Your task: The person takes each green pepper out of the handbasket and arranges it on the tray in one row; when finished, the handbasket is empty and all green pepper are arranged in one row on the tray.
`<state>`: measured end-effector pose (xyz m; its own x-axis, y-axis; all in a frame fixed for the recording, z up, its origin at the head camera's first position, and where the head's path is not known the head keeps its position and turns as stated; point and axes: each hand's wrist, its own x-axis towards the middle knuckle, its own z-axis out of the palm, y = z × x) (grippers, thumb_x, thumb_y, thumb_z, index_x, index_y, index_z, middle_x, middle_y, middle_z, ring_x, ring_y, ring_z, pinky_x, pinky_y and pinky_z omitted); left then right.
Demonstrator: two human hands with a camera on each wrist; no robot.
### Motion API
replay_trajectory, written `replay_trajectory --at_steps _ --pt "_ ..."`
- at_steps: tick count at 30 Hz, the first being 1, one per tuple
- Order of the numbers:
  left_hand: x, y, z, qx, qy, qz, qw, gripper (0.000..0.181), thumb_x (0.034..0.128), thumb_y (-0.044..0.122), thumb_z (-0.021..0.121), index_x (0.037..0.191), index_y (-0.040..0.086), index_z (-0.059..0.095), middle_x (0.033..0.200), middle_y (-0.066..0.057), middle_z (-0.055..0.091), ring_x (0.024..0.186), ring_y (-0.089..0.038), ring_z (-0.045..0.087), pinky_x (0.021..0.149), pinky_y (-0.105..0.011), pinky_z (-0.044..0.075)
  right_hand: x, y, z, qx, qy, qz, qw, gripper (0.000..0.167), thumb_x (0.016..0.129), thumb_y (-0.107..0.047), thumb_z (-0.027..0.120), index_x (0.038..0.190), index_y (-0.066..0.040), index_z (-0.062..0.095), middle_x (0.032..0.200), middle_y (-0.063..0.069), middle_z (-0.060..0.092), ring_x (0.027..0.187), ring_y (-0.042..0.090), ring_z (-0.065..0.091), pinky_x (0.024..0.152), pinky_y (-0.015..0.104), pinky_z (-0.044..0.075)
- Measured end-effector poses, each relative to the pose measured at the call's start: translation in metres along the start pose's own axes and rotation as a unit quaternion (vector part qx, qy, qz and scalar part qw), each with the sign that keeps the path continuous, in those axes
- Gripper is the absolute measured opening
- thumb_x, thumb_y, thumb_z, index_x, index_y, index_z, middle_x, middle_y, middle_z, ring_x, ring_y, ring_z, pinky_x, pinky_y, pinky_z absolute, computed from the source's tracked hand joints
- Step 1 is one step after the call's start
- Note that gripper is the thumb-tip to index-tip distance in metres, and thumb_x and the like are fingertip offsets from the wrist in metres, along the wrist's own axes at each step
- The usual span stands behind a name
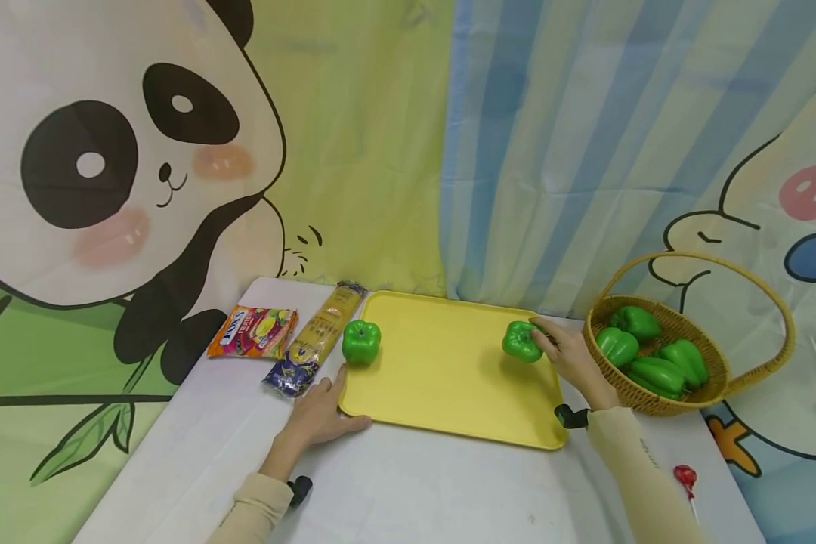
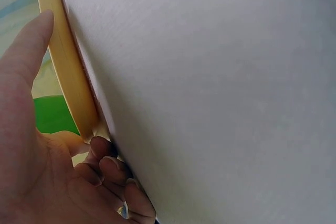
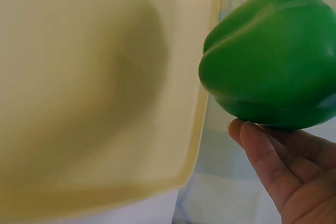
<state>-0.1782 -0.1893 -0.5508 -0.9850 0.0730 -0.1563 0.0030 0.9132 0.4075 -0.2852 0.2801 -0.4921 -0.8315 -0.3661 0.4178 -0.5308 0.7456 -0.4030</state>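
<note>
Placement step, presumably: right hand [image 1: 574, 361] pinching a pepper [image 1: 519, 342] above far-right corner of tray [image 1: 442, 370], left hand [image 1: 318, 412] spread against near-left corner, lowering and release seemingly called for.

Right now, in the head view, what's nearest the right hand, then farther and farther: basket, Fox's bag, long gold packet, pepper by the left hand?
From the right hand:
1. Basket, just to its right.
2. Green pepper, at the tray's left end.
3. Gold packet, left of the tray.
4. Fox's bag, farthest left.
</note>
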Motion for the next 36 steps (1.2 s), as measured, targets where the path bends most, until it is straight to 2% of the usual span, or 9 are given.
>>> replay_trajectory --at_steps 4,5,9,13,22,29,36 --pt "0.0 0.0 0.0 -0.001 -0.002 -0.002 1.0 0.122 0.072 0.073 0.074 0.162 0.011 0.02 0.114 -0.012 0.058 0.094 -0.022 0.051 0.089 -0.051 0.045 0.002 -0.004 0.012 0.003 -0.001 -0.012 0.9999 0.033 0.102 -0.018 0.058 0.133 -0.005 0.063 0.097 0.02 0.076 0.077 0.029 0.072 0.067 0.043 0.057" --pt "0.0 0.0 0.0 -0.003 -0.002 -0.002 1.0 0.122 0.072 0.073 0.075 0.162 0.011 0.019 0.114 -0.012 0.058 0.094 -0.022 0.051 0.089 -0.05 0.045 0.003 -0.006 0.015 0.001 0.0 -0.016 0.9999 0.033 0.102 -0.018 0.059 0.131 -0.005 0.064 0.097 0.02 0.076 0.078 0.03 0.072 0.067 0.044 0.057" --pt "0.0 0.0 -0.001 -0.006 0.0 0.0 1.0 0.123 0.0716 0.073 0.075 0.161 0.011 0.02 0.112 -0.011 0.058 0.092 -0.021 0.05 0.088 -0.05 0.045 0.005 -0.012 0.024 0.006 -0.013 -0.011 0.9998 0.032 0.102 -0.019 0.059 0.13 -0.005 0.065 0.099 0.018 0.077 0.079 0.028 0.072 0.067 0.043 0.056" --pt "0.001 0.001 -0.002 -0.005 0.0 0.0 1.0 0.123 0.0714 0.073 0.075 0.161 0.01 0.02 0.113 -0.012 0.058 0.093 -0.022 0.051 0.088 -0.051 0.045 0.006 -0.017 0.03 0.032 -0.039 0.012 0.9987 0.034 0.104 -0.022 0.055 0.132 -0.005 0.063 0.105 0.018 0.076 0.083 0.026 0.071 0.072 0.042 0.056" --pt "0.0 -0.001 0.0 -0.004 0.002 0.002 1.0 0.123 0.0709 0.074 0.075 0.161 0.009 0.02 0.113 -0.012 0.058 0.093 -0.022 0.052 0.09 -0.053 0.046 0.003 -0.017 0.039 0.038 -0.031 0.017 0.9987 0.034 0.104 -0.02 0.054 0.133 -0.003 0.063 0.103 0.017 0.076 0.079 0.022 0.07 0.073 0.043 0.056" --pt "-0.001 -0.001 0.001 -0.003 0.004 0.002 1.0 0.123 0.0711 0.074 0.075 0.161 0.009 0.021 0.112 -0.012 0.058 0.093 -0.022 0.052 0.089 -0.053 0.046 0.004 -0.017 0.04 0.046 -0.042 0.046 0.997 0.038 0.106 -0.026 0.051 0.136 -0.005 0.061 0.104 0.018 0.076 0.086 0.029 0.072 0.079 0.049 0.057" --pt "0.0 -0.001 0.001 -0.002 0.005 0.003 1.0 0.123 0.0709 0.074 0.075 0.161 0.009 0.021 0.112 -0.012 0.058 0.093 -0.022 0.052 0.09 -0.054 0.045 0.006 -0.016 0.041 0.053 -0.078 0.102 0.9903 0.053 0.104 -0.043 0.053 0.144 -0.008 0.054 0.126 0.026 0.067 0.1 0.038 0.072 0.086 0.052 0.057"
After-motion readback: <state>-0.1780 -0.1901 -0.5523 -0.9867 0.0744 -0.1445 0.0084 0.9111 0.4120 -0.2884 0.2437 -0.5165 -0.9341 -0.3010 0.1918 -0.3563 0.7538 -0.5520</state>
